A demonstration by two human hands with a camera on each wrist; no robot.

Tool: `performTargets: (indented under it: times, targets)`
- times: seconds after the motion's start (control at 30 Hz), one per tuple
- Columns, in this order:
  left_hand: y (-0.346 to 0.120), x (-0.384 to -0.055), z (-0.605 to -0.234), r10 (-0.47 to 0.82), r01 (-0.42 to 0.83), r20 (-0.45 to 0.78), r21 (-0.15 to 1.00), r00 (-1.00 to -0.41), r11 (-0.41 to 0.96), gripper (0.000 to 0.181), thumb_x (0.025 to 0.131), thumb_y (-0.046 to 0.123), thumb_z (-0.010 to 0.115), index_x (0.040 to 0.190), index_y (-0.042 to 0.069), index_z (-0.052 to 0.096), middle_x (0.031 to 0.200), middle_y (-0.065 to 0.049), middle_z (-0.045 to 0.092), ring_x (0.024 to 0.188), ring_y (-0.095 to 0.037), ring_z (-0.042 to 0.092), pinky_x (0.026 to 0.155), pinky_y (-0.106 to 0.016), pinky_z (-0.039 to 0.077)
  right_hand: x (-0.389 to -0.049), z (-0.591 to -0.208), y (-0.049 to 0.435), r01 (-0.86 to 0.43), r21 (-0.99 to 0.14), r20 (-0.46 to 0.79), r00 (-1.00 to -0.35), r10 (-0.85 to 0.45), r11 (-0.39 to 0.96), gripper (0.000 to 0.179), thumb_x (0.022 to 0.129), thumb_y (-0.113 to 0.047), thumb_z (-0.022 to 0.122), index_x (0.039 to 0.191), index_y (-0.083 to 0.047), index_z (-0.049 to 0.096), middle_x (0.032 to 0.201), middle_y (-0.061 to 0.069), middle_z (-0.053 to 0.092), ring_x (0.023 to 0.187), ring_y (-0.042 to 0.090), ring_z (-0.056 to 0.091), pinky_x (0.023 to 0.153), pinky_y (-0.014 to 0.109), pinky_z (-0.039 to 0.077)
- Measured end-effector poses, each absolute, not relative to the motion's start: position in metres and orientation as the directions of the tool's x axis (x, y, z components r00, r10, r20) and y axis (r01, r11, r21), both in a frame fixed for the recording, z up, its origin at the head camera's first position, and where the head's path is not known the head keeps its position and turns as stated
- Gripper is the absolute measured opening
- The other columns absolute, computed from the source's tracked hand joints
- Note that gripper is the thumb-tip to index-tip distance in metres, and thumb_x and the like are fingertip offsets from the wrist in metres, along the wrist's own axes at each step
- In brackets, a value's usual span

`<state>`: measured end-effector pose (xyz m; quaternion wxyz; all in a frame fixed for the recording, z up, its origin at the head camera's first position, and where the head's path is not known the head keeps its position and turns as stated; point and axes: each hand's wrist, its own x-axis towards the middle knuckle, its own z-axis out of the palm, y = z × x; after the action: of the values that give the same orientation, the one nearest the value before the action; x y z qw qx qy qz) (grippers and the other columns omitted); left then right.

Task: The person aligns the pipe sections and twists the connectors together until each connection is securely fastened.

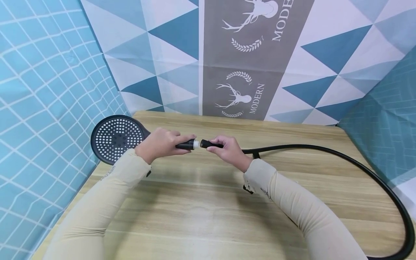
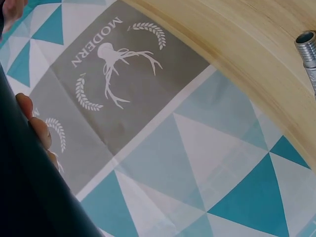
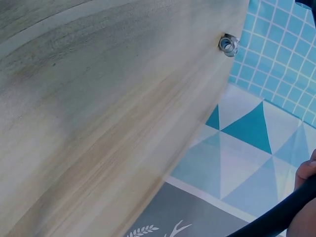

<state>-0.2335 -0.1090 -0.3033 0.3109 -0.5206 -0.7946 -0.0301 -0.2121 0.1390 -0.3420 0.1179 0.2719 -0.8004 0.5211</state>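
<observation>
A black shower head (image 1: 118,140) with a round, white-dotted face is gripped by its handle in my left hand (image 1: 164,144). The white tip (image 1: 196,144) of the handle points right. Facing it across a small gap is the black end connector (image 1: 210,144) of a shower hose (image 1: 305,146), pinched between the thumb and fingers of my right hand (image 1: 230,151). Both parts are held above the table, roughly in line. In the left wrist view, fingertips (image 2: 39,129) curl round the dark handle (image 2: 29,173). The right wrist view catches part of the hose (image 3: 276,217) by the hand.
The hose loops to the right side of the wooden table (image 1: 195,216) and down to its front right corner. A threaded metal fitting (image 2: 308,52) is on the table near its edge, also seen as a chrome ring (image 3: 228,45). Patterned sheets (image 1: 175,47) enclose the back and sides.
</observation>
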Motion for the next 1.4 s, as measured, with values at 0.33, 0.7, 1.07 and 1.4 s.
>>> performTargets:
  times: [0.33,0.7,1.07,1.4]
  targets:
    - [-0.114,-0.232,-0.3,0.802,0.827,0.531,-0.296,-0.273,0.478,0.047,0.074,0.031,0.084,0.114,0.012,0.069,0.057,-0.006,0.054,0.039,-0.017,0.045,0.041,-0.033,0.044,-0.211,-0.334,0.132,-0.518,-0.794,0.432,-0.849,-0.305,0.317,0.02,0.078,0.004,0.076,0.096,0.011,0.072,0.088,0.022,0.071,0.065,0.008,0.055,0.058,0.02,0.045]
    - [-0.114,-0.23,-0.298,0.81,0.823,0.503,-0.293,-0.301,0.487,0.045,0.078,0.035,0.081,0.116,0.014,0.069,0.058,-0.007,0.057,0.04,-0.019,0.048,0.043,-0.035,0.047,-0.208,-0.331,0.129,-0.549,-0.77,0.453,-0.829,-0.327,0.326,0.02,0.077,0.005,0.076,0.096,0.011,0.072,0.088,0.023,0.071,0.066,0.01,0.058,0.058,0.02,0.046]
    - [-0.113,-0.228,-0.295,0.812,0.815,0.493,-0.301,-0.313,0.496,0.046,0.078,0.036,0.08,0.117,0.015,0.069,0.057,-0.005,0.057,0.04,-0.018,0.048,0.042,-0.034,0.046,-0.207,-0.33,0.131,-0.604,-0.727,0.494,-0.791,-0.361,0.327,0.021,0.078,0.005,0.077,0.096,0.011,0.071,0.091,0.024,0.071,0.072,0.021,0.065,0.061,0.021,0.05]
    - [-0.11,-0.227,-0.294,0.815,0.818,0.504,-0.314,-0.287,0.482,0.045,0.078,0.036,0.081,0.117,0.017,0.069,0.056,-0.004,0.056,0.04,-0.017,0.049,0.041,-0.033,0.045,-0.207,-0.329,0.132,-0.628,-0.706,0.507,-0.771,-0.387,0.326,0.022,0.078,0.004,0.076,0.098,0.012,0.071,0.091,0.025,0.071,0.069,0.02,0.066,0.059,0.021,0.05]
